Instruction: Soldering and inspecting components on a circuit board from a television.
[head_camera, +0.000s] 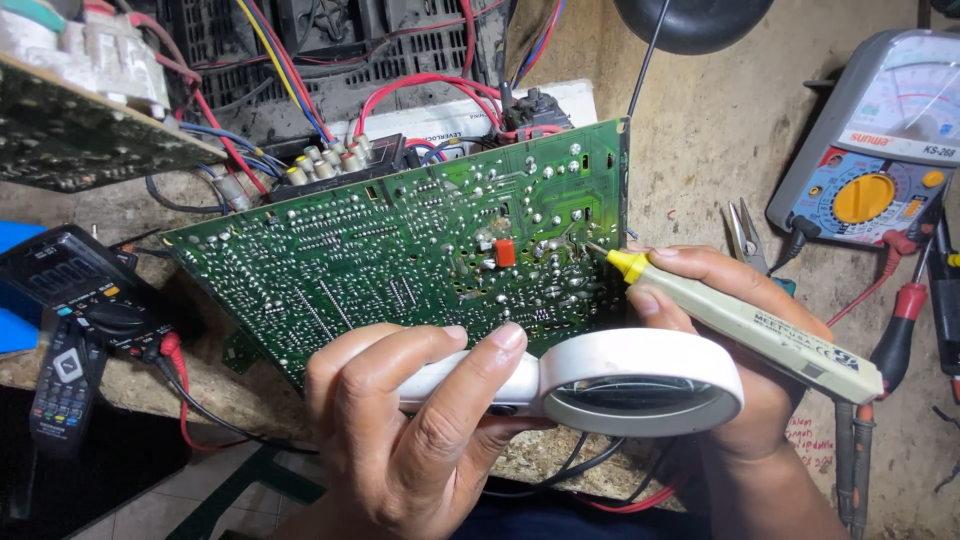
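Left hand (400, 440): fingers wrapped round white magnifier (620, 385), held low before the board | Right hand (720, 330): fingers pinching pen-shaped probe (740, 325), tip on solder joint | Green circuit board (400, 250) tilted solder-side up on worktop (690, 150) for inspection.

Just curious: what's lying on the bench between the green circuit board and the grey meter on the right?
Small pliers lie on the bench between them, in the head view.

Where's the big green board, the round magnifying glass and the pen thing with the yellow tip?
green circuit board (400, 250), head view, middle of its soldered side
magnifying glass (640, 385), head view, white round rim
yellow-tipped probe pen (740, 322), head view, pale barrel
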